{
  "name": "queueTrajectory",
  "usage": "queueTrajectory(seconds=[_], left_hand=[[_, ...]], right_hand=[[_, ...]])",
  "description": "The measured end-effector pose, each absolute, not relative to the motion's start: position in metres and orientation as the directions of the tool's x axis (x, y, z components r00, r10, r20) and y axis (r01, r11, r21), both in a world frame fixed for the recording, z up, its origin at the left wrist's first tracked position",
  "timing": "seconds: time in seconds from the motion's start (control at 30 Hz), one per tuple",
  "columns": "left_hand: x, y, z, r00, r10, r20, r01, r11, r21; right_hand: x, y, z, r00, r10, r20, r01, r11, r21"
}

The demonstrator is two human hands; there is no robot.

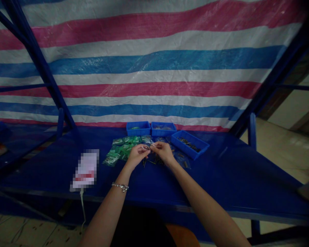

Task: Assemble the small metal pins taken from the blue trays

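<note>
My left hand [137, 156] and my right hand [164, 152] meet above the middle of the blue table, fingertips pinched. Between them is a small clear plastic bag [150, 146]; its contents are too small to make out. Left of my hands lies a heap of green-and-clear plastic packets [122, 151]. Under and just right of the fingers are loose dark, thin pieces [158, 160], partly hidden by my right hand. A clear packet [182, 159] with small parts inside rests to the right of it.
Behind the heap stand two blue bins, a left bin [138, 132] and a middle bin [163, 133]. An angled right bin [189, 151] contains dark slender pieces. A blurred-out pale object [85, 169] with a white cable [82, 206] lies left on the blue table [216, 181]. Striped sheeting [154, 65] hangs behind.
</note>
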State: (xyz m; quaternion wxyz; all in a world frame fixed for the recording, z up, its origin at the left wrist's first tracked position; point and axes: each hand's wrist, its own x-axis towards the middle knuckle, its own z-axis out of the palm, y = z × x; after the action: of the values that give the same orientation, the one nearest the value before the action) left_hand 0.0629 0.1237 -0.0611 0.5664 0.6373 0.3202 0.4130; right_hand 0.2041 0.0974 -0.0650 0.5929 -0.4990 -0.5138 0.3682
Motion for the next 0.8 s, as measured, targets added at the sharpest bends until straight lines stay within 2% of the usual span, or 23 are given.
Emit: queueTrajectory(seconds=[0.37,0.8], left_hand=[[0.0612,0.1281,-0.0620,0.323,0.918,0.229,-0.065,-0.219,0.973],[0.0617,0.1295,-0.0627,0.331,0.915,0.231,-0.010,-0.241,0.970]], right_hand=[[0.1994,0.0906,-0.0574,0.128,0.973,0.191,0.088,0.180,-0.980],[0.2010,0.0927,-0.0616,0.062,0.973,0.223,0.151,0.212,-0.966]])
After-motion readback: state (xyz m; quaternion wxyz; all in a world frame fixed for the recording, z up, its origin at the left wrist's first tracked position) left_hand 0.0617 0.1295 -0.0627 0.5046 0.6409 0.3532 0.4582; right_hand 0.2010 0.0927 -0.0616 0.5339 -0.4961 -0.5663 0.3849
